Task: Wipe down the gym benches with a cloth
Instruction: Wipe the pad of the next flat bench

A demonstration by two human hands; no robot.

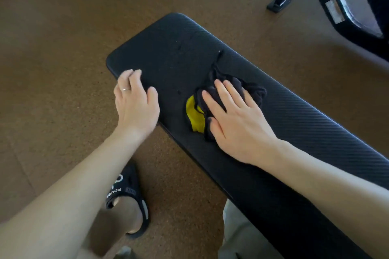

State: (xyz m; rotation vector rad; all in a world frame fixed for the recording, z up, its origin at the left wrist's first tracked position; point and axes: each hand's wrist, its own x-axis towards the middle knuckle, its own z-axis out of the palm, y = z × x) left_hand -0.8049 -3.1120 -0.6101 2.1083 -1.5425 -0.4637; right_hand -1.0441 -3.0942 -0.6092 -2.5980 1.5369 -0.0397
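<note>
So the bench [210, 65] runs diagonally from the upper middle of the frame down to the lower right, black padded top with a ribbed texture. The cloth [212, 101] sits bunched up about mid-frame on the pad, mostly dark with a yellow patch poking out on its left side. The person's right hand [235, 120] is laid flat on top of it, fingers straight and spread, pressing down rather than gripping. The left hand [135, 101] rests at the bench's near left edge, fingers relaxed and holding nothing, probably just bracing.

Handling-wise, that cloth looks soft, light and floppy, so it'll likely crumple and slide under the palm instead of staying spread. A flat palm over the middle of the wad seems the sensible hold; pinching a corner would just drag it into a rope. The pad looks slightly grippy, so steady downward pressure should matter.

A black slide sandal [126, 200] shows at lower left on the brown floor [63, 48].
</note>
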